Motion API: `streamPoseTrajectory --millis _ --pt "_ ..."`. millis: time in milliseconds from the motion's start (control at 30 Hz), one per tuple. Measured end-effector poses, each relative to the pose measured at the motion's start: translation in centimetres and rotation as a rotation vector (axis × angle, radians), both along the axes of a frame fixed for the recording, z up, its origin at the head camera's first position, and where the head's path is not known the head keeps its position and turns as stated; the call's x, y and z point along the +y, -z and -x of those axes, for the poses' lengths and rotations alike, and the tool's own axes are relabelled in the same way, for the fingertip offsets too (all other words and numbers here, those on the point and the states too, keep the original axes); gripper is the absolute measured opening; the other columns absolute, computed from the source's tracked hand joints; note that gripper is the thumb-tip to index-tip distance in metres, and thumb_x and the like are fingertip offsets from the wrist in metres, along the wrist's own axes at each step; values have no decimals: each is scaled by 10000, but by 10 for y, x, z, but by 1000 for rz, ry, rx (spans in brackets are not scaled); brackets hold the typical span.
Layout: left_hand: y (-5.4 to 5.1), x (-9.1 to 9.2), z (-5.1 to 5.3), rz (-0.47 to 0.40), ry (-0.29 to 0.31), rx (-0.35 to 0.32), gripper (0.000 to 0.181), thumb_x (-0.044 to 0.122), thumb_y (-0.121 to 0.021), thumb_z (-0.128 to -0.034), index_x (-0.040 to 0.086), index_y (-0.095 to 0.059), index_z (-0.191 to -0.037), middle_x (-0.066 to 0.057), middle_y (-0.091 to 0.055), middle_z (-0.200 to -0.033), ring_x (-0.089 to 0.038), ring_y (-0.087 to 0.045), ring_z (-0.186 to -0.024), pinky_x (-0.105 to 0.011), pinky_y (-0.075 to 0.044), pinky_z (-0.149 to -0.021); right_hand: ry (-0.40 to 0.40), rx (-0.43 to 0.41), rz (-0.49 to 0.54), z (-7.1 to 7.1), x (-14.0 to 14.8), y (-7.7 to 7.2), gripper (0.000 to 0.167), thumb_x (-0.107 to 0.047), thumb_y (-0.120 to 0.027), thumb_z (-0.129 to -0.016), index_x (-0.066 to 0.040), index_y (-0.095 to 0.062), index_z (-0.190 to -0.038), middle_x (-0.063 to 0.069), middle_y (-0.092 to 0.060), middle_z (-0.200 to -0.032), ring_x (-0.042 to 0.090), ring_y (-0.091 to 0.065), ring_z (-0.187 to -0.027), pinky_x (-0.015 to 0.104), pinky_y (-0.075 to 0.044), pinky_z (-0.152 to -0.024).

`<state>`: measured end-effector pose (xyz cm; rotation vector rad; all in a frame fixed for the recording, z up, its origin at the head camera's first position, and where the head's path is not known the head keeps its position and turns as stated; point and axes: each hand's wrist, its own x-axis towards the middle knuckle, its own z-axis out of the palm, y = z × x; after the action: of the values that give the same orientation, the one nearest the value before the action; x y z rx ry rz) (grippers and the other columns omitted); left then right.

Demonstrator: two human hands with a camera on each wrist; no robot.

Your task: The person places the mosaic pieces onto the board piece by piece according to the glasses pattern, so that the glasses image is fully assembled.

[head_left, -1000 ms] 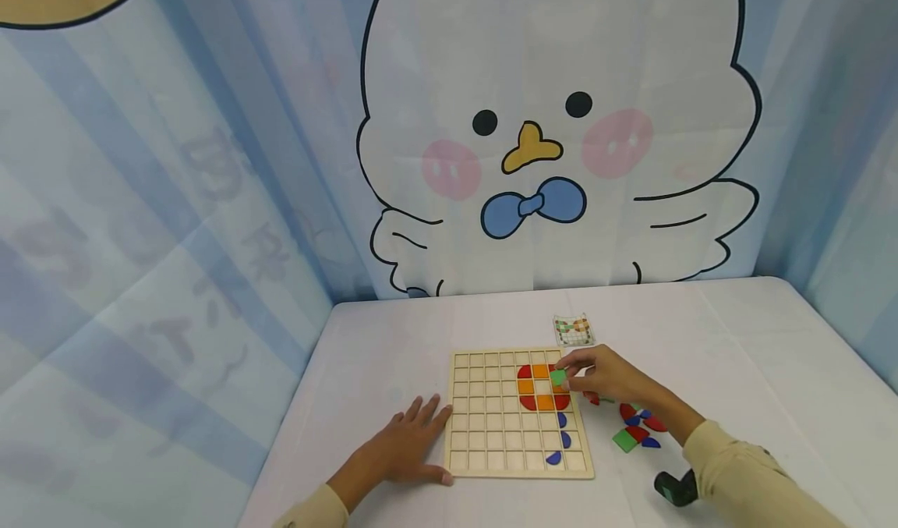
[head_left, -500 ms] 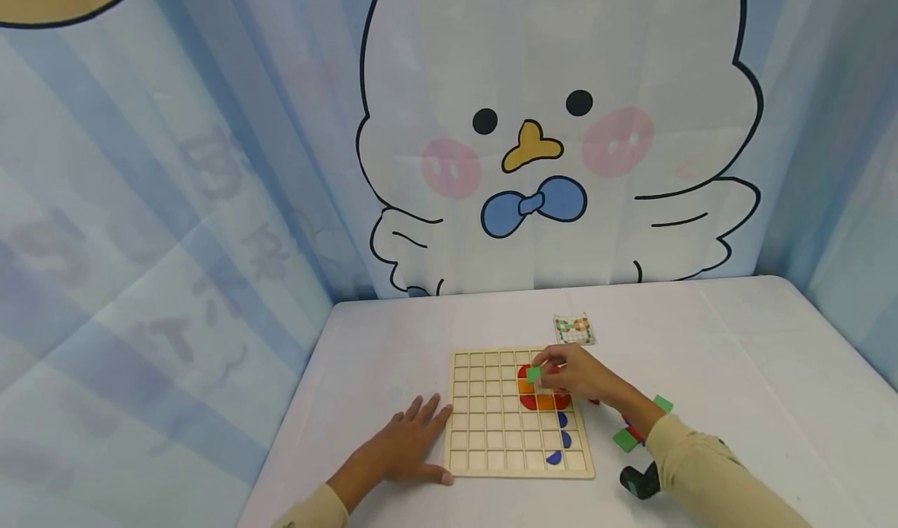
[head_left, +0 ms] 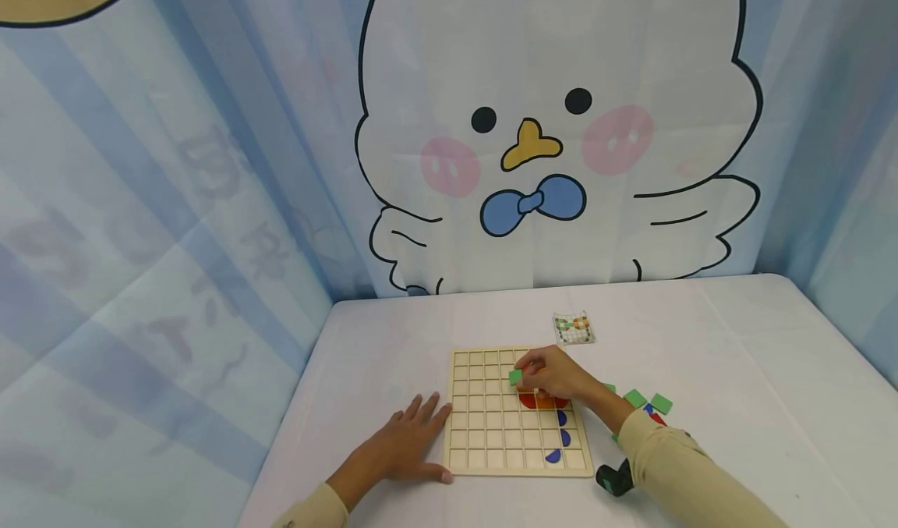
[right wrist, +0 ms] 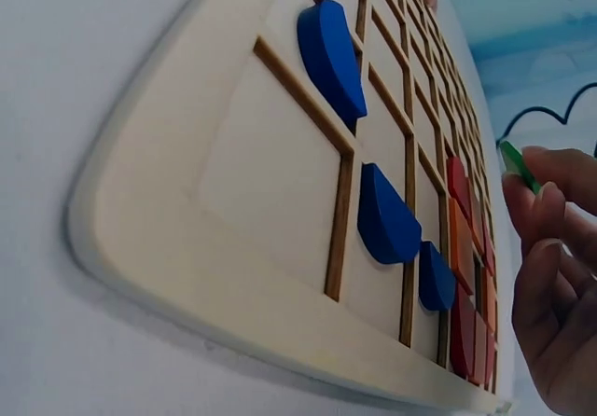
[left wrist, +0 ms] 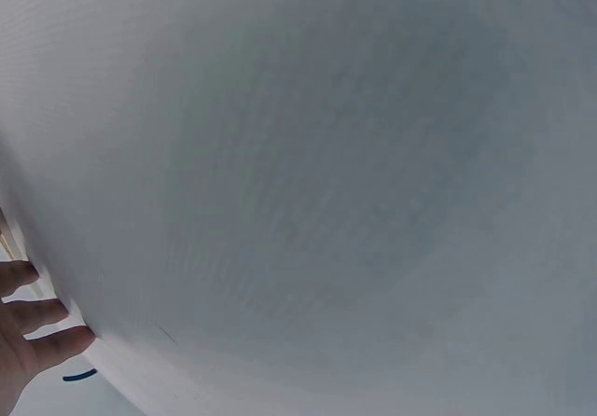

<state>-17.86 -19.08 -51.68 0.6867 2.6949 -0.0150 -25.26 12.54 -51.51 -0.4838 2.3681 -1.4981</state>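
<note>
The right hand (head_left: 554,373) pinches a small green square (head_left: 515,377) above the wooden grid board (head_left: 484,442), just left of the red and orange pieces, which it partly covers. In the right wrist view the green square (right wrist: 520,166) is tilted between thumb and fingers of the right hand (right wrist: 560,248). Three blue pieces (head_left: 565,437) lie on the board's right part, below a red piece (head_left: 528,401). The left hand (head_left: 412,444) rests flat with spread fingers against the board's left edge; its fingers also show in the left wrist view (left wrist: 37,327).
Right of the board lie several loose pieces, among them green squares (head_left: 661,403), partly behind the right forearm. A small pattern card (head_left: 574,328) lies behind the board. A dark object (head_left: 614,479) is beside the right sleeve. A printed curtain (head_left: 533,255) hangs behind the table.
The right hand has moved left across the board with the green square, from over the right side of the red and orange pieces to their left. The left hand has stayed in place.
</note>
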Motion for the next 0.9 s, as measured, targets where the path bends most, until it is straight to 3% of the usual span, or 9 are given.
streamPoseTrajectory --millis 167,433,900 --pt "0 0 -1 -6 -3 -7 1101 851 -559 -751 240 -237 -1608 -113 -200 -1679 -415 -241 -1517 -605 -370 -1117 21 69 -107 -1 -10 4 290 -102 -779 -856 20 -693 -1105 25 -654 -793 120 -580 -515 264 -484 -530" --pt "-1 0 1 -3 5 -6 1103 858 -546 -753 233 -238 -1608 -116 -199 -1679 -419 -244 -1515 -605 -374 -1114 57 153 -284 -2 -20 2 206 -140 -799 -839 -70 -733 -1021 -50 -626 -774 99 -546 -723 286 -461 -687" --pt "1 -2 1 -6 4 0 1101 855 -558 -747 244 -243 -1607 -109 -203 -1679 -420 -249 -1513 -610 -377 -1108 77 237 -450 -3 -33 0 184 -174 -856 -795 -136 -765 -951 -84 -616 -726 86 -552 -660 297 -452 -609"
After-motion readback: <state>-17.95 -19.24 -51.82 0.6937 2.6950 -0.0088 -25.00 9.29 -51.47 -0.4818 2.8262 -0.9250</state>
